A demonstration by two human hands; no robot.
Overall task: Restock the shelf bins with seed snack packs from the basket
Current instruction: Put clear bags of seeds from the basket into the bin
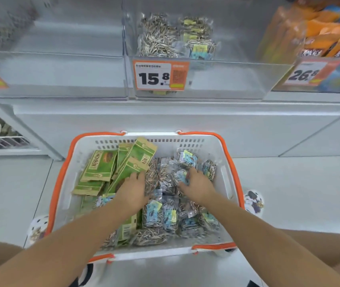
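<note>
A white basket with orange handles sits on the floor below the shelf. It holds green paper packs on its left and several clear seed packs with blue labels on its right. My left hand reaches into the middle and rests on clear seed packs beside the green ones. My right hand curls its fingers round a clear seed pack. Above, the clear shelf bin with the 15.8 price tag holds a few of the same clear seed packs.
To the left is a clear bin with nothing seen inside. On the right, a bin with orange and blue bags carries a 26.8 tag. A wire rack with dark packs sits low on the left. My shoes flank the basket.
</note>
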